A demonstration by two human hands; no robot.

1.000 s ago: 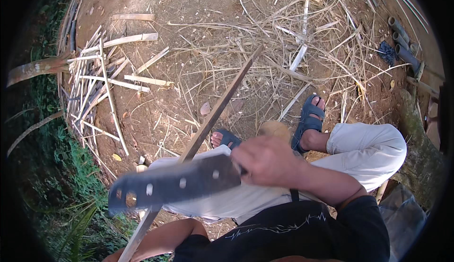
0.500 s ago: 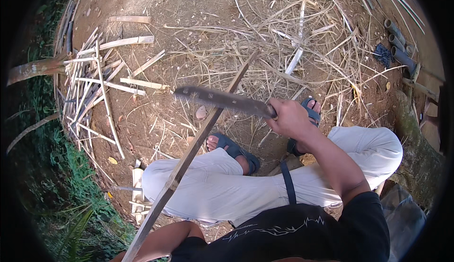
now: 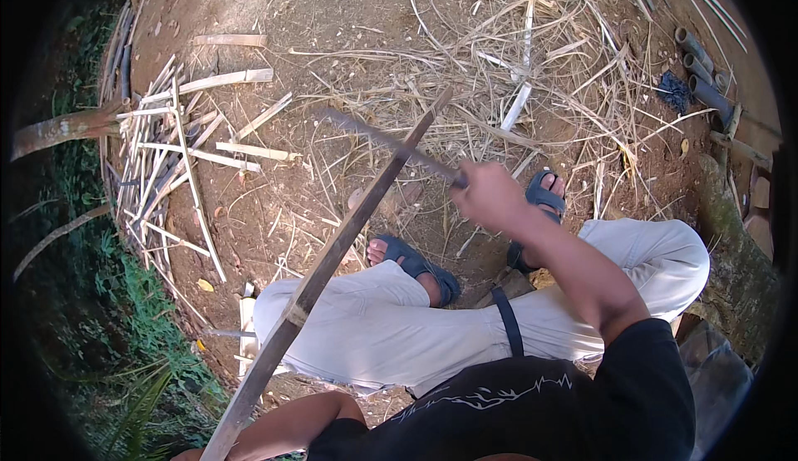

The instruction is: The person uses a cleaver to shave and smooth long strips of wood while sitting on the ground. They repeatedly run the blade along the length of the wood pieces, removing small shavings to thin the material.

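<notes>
My right hand (image 3: 492,199) is closed round the handle of a machete (image 3: 366,133). Its dark blade, a little blurred, points up and left and is turned nearly edge-on. The blade meets or crosses a long split bamboo strip (image 3: 337,249), which slants from the lower left edge up to the middle. Close by the strip's lower end, my left forearm (image 3: 287,428) reaches to the picture's bottom edge. Only a sliver of skin from my left hand or wrist (image 3: 186,454) shows beside the strip, its fingers hidden.
Cut bamboo pieces (image 3: 154,157) lie piled at the left. Pale shavings (image 3: 490,78) cover the ground ahead. My sandalled feet (image 3: 416,270) are below the blade. Bamboo tubes (image 3: 706,87) and a tree trunk (image 3: 727,236) stand at the right, green plants (image 3: 137,311) at the left.
My right hand has shifted slightly up and left. The machete has turned from showing its flat side to nearly edge-on, its tip higher. The bamboo strip has moved only slightly.
</notes>
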